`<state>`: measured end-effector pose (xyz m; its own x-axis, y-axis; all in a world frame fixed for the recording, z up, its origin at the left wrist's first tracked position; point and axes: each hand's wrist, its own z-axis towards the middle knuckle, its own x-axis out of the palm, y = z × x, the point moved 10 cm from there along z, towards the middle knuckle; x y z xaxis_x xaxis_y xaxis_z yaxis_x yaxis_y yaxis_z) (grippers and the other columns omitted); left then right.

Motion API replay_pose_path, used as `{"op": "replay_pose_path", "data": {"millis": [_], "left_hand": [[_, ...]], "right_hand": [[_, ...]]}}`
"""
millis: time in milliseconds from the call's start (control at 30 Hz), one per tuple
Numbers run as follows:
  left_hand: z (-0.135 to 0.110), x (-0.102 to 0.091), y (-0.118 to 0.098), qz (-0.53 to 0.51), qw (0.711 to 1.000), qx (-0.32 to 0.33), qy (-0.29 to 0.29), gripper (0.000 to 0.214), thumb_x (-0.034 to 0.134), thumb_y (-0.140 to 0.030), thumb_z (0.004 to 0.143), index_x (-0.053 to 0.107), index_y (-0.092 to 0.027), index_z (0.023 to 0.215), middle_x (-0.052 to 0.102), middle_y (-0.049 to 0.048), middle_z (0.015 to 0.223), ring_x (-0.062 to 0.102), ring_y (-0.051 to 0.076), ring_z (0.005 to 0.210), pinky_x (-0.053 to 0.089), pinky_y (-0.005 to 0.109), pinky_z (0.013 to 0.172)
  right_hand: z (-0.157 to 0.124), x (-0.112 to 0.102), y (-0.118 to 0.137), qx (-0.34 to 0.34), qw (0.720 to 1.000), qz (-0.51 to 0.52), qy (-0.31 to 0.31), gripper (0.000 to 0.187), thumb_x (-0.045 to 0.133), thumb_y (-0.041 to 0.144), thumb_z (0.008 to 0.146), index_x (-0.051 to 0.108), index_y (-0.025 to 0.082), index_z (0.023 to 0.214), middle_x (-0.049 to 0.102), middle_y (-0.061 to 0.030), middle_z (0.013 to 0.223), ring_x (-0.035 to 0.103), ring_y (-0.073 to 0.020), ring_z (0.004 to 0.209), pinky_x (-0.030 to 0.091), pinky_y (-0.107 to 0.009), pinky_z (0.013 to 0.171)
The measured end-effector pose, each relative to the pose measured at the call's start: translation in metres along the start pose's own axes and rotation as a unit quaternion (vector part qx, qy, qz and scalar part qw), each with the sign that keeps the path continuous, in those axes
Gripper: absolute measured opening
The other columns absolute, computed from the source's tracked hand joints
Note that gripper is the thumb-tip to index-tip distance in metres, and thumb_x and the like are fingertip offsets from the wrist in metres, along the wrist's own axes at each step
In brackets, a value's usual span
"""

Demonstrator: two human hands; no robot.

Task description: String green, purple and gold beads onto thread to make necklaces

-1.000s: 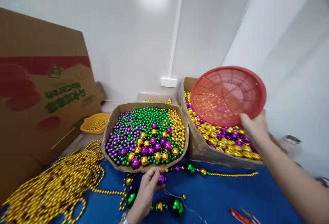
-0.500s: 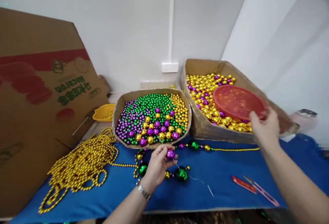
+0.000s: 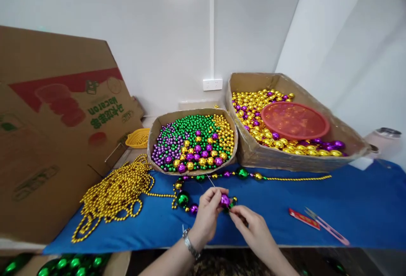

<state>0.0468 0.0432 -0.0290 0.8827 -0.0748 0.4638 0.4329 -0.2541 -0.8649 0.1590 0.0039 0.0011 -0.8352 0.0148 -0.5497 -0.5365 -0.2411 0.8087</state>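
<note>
Between the thumb and fingers of my left hand (image 3: 209,212) is a shiny purple bead (image 3: 225,200). A thin needle-like wire (image 3: 210,181) sticks up from that hand toward the bead box. My right hand (image 3: 252,225) pinches just below the purple bead; whatever its fingertips hold is too small to make out. Around my hands on the blue cloth lies a bead garland with a large green bead (image 3: 183,199), another green bead (image 3: 242,173) and smaller purple and gold ones. Part of the garland is hidden behind my hands.
A cardboard box (image 3: 151,140) holds small purple, green and gold beads. The bigger box (image 3: 282,162) contains gold and purple balls, with a red basket (image 3: 294,135) on top. Gold bead strands (image 3: 117,193) lie left; pink-handled snips (image 3: 333,230) and a red packet (image 3: 304,219) lie right.
My right hand has left the red basket and come down beside my left hand. The red basket now rests on the balls. My left hand keeps the purple bead.
</note>
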Motion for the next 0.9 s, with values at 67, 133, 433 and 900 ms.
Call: {"op": "replay_pose_path", "data": {"millis": [67, 133, 433, 900], "left_hand": [[-0.004, -0.001, 0.001, 0.021, 1.0, 0.01, 0.003, 0.031, 0.065, -0.044, 0.076, 0.068, -0.015, 0.086, 0.065, 0.0078, 0.092, 0.058, 0.017, 0.077, 0.044, 0.027, 0.069], [-0.006, -0.001, 0.002, 0.048, 0.999, 0.018, 0.008, 0.031, 0.064, -0.044, 0.078, 0.068, -0.014, 0.087, 0.065, 0.0076, 0.088, 0.057, 0.017, 0.077, 0.044, 0.027, 0.069], [-0.01, -0.008, 0.009, -0.005, 0.999, -0.023, 0.045, 0.037, 0.062, -0.044, 0.079, 0.069, -0.015, 0.1, 0.066, 0.0113, 0.102, 0.058, 0.022, 0.091, 0.044, 0.031, 0.079], [-0.012, -0.019, 0.022, -0.006, 0.999, -0.04, 0.018, 0.03, 0.062, -0.042, 0.08, 0.067, -0.014, 0.089, 0.066, 0.0091, 0.089, 0.06, 0.017, 0.077, 0.048, 0.027, 0.068]], "right_hand": [[-0.003, 0.004, 0.0, -0.006, 1.0, -0.007, 0.003, 0.022, 0.046, 0.036, 0.089, 0.062, 0.023, 0.082, 0.065, -0.0015, 0.076, 0.062, -0.0163, 0.067, 0.048, -0.025, 0.061], [-0.005, 0.009, 0.0, -0.01, 1.0, -0.012, 0.007, 0.022, 0.045, 0.036, 0.09, 0.062, 0.023, 0.082, 0.064, -0.0027, 0.078, 0.062, -0.0171, 0.069, 0.047, -0.025, 0.061], [-0.007, 0.019, -0.003, 0.008, 1.0, -0.015, -0.005, 0.023, 0.043, 0.034, 0.092, 0.059, 0.023, 0.08, 0.063, -0.0022, 0.077, 0.061, -0.0174, 0.069, 0.046, -0.026, 0.063], [-0.022, 0.011, -0.016, -0.008, 0.999, -0.027, -0.027, 0.022, 0.043, 0.036, 0.093, 0.058, 0.022, 0.084, 0.06, -0.0014, 0.077, 0.059, -0.0156, 0.07, 0.044, -0.024, 0.065]]}}
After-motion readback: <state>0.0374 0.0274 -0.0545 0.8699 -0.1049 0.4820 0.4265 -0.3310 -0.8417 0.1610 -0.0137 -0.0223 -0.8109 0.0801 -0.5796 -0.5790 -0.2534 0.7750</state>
